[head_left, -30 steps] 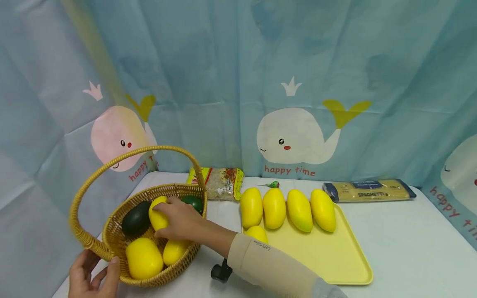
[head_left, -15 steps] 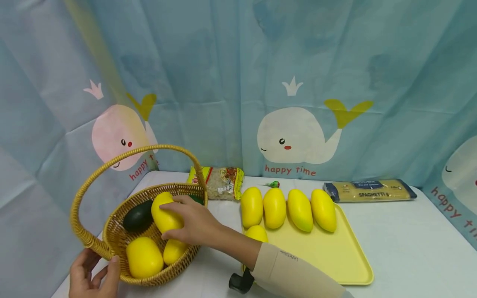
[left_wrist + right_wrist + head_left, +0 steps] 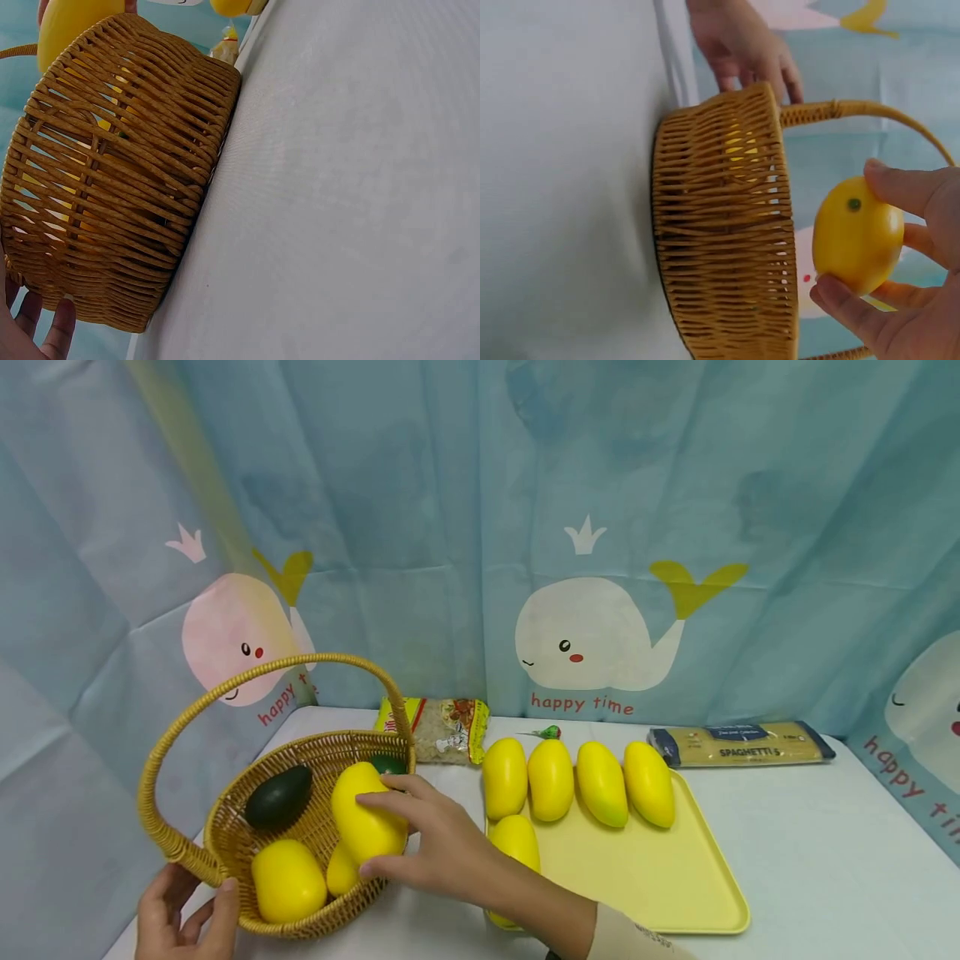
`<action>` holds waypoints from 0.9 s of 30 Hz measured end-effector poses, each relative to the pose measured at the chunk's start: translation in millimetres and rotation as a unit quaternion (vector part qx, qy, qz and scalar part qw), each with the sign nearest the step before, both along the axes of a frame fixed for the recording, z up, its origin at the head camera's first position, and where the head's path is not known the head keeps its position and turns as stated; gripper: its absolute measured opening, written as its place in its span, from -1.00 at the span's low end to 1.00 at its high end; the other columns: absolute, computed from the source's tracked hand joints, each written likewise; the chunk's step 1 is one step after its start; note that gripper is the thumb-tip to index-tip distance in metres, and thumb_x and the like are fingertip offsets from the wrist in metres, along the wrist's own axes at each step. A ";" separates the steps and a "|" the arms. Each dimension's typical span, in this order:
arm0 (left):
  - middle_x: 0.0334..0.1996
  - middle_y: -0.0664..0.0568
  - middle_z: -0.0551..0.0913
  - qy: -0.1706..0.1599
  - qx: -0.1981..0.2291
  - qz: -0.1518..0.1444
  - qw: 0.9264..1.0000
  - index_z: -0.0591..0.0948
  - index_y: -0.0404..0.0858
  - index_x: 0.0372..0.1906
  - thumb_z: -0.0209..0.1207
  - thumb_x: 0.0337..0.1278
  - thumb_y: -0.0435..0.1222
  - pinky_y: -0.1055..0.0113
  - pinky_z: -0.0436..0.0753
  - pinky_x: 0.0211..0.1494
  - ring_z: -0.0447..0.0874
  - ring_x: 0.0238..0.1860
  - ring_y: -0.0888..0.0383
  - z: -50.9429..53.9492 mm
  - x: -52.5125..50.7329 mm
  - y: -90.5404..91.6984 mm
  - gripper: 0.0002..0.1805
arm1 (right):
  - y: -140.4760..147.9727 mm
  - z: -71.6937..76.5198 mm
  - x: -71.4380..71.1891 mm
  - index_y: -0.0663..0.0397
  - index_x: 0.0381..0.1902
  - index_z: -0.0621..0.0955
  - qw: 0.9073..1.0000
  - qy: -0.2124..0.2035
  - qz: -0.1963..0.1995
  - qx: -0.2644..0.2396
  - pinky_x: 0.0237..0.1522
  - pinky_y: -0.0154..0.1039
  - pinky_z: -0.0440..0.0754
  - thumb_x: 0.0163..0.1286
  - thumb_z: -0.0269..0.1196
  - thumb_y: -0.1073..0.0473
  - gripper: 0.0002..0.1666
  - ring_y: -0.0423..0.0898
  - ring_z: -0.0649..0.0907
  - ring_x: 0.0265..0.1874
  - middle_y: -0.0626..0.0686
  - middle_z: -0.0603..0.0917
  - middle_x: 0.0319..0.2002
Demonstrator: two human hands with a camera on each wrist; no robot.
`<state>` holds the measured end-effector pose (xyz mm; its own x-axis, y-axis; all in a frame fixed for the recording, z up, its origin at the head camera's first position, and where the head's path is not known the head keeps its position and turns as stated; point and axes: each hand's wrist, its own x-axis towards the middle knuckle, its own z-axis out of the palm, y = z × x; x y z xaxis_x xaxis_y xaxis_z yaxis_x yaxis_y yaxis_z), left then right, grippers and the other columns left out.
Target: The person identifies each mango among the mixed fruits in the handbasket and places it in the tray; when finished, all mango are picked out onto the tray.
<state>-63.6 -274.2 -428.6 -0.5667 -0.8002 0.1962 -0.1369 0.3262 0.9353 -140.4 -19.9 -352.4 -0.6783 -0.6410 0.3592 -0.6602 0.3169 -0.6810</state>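
Note:
A yellow mango (image 3: 367, 814) is held by the fingers and thumb of my right hand (image 3: 450, 843) above the right side of the wicker basket (image 3: 318, 827). In the right wrist view this mango (image 3: 859, 232) is raised clear of the rim. My left hand (image 3: 191, 914) grips the basket's near left rim, by the foot of its handle (image 3: 152, 777). Inside lie a dark green avocado (image 3: 277, 797), a yellow mango (image 3: 288, 882), another mango (image 3: 342, 870) partly covered by the held one, and a second green thing (image 3: 387, 764), mostly hidden.
A yellow tray (image 3: 622, 881) right of the basket bears several mangoes (image 3: 551, 781); my right forearm overlaps its near left corner. Along the back lie a bag of dry food (image 3: 446, 731), a small green-wrapped item (image 3: 551, 732) and a spaghetti pack (image 3: 742, 745). A curtain hangs behind.
My right hand has lifted the mango from among the fruit in the basket and carried it right and toward me. My left hand stays at the basket rim.

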 end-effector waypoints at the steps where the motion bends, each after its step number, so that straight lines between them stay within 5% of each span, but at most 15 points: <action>1: 0.40 -0.21 0.30 0.000 0.000 0.000 1.000 0.20 -0.07 0.55 0.11 0.42 -0.30 0.31 0.44 0.34 0.23 0.44 0.03 -0.1 -0.1 0.0 -0.33 | 4.1 -0.5 2.2 -0.29 0.38 0.51 1.000 -0.001 -0.003 -0.006 -0.04 -0.48 0.58 0.24 0.46 -0.11 -0.25 -0.27 0.53 0.15 -0.09 0.37 0.40; 12: 0.42 -0.22 0.27 0.003 0.007 -0.002 1.000 0.18 -0.07 0.55 0.10 0.43 -0.26 0.09 0.38 0.41 0.19 0.46 0.01 -4.4 -0.5 -1.4 -0.33 | 57.0 -10.8 20.8 -0.24 0.34 0.56 0.998 -0.024 -0.055 -0.032 0.02 -0.31 0.64 0.20 0.51 -0.06 -0.27 -0.22 0.60 0.08 -0.07 0.40 0.39; 27: 0.41 -0.21 0.28 0.006 0.002 -0.002 1.000 0.20 -0.07 0.55 0.11 0.42 -0.27 0.13 0.39 0.40 0.20 0.46 0.01 -4.0 -0.4 -2.8 -0.33 | 125.7 -20.6 39.7 -0.35 0.31 0.56 0.982 -0.055 -0.181 -0.008 -0.10 -0.22 0.71 0.17 0.47 -0.21 -0.27 -0.11 0.60 0.07 -0.06 0.44 0.32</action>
<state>-64.1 -277.1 -432.6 -0.5672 -0.7987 0.2009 -0.1238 0.3238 0.9380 -100.7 105.8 -373.0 -0.8958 -0.3461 0.2788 -0.4284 0.5053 -0.7491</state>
